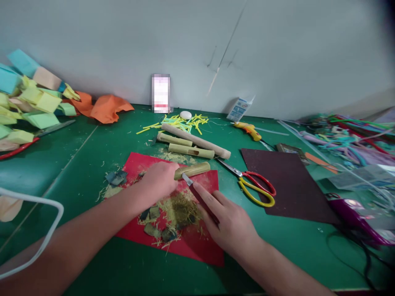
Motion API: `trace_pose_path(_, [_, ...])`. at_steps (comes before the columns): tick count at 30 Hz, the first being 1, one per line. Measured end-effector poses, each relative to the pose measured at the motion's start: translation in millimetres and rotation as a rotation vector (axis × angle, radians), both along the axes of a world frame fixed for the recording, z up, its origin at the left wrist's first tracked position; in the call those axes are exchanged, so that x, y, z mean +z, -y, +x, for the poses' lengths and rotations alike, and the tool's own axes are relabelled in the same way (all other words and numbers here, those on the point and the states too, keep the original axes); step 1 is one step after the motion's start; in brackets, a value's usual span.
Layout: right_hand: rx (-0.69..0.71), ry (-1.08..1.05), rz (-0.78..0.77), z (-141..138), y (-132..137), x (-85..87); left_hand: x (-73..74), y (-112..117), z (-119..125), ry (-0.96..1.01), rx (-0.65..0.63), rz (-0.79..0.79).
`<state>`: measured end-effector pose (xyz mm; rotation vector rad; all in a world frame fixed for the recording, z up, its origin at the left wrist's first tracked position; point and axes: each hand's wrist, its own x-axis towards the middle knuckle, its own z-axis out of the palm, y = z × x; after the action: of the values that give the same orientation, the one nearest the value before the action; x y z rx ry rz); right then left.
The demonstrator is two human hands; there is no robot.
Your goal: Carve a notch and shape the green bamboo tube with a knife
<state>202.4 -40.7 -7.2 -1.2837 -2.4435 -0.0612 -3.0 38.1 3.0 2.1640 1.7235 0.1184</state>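
Note:
My left hand (162,179) is closed around the left end of a short bamboo tube (197,168). In my right hand (228,218) is a knife (197,191) with a dark red handle, its blade tip touching the bamboo near my left fingers. Both hands are over a red sheet (206,246) strewn with bamboo shavings (182,209) and dark scraps (152,230). Just behind lie two cut bamboo pieces (191,151) and a long round wooden stick (200,141). My left fingertips are partly hidden.
Scissors (256,185) with red and yellow handles lie right of the sheet, by a dark brown sheet (284,185). Farther back are a yellow glue gun (248,130), a carton (240,109), yellow strips (194,121) and a propped phone (161,93). Folded papers (40,102) pile up at left.

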Motion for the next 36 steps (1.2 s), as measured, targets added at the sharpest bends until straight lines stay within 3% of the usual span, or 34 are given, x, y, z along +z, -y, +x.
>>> trace_pose_path(4, [-0.007,-0.066,-0.084,2.5,1.7,7.9,-3.7,-0.1,-1.6,-0.064,-0.068,0.118])
trace_pose_path(8, [-0.026,-0.102,-0.145,8.0,3.1,14.1,0.3,2.8,-0.6,0.040,-0.067,0.144])
trace_pose_path(19, [-0.043,-0.137,-0.165,10.9,4.0,14.3,-0.3,1.8,-1.7,0.476,-0.025,-0.126])
trace_pose_path(22, [-0.045,-0.137,-0.166,11.1,3.1,11.7,-0.9,1.7,-1.9,0.470,-0.037,-0.145])
trace_pose_path(26, [-0.054,-0.179,-0.229,12.0,4.6,14.1,0.1,2.0,-0.6,0.301,-0.072,-0.001])
trace_pose_path(31, [-0.165,-0.464,-0.470,15.7,5.4,31.5,0.3,2.4,0.1,0.131,-0.015,0.083])
trace_pose_path(33, [-0.281,-0.696,-0.654,16.6,3.3,36.4,-1.6,1.6,-1.0,0.141,0.000,0.097])
trace_pose_path(36, [-0.393,-1.066,-0.862,14.0,-2.3,36.4,-6.2,-1.5,-3.4,0.194,-0.086,0.184])
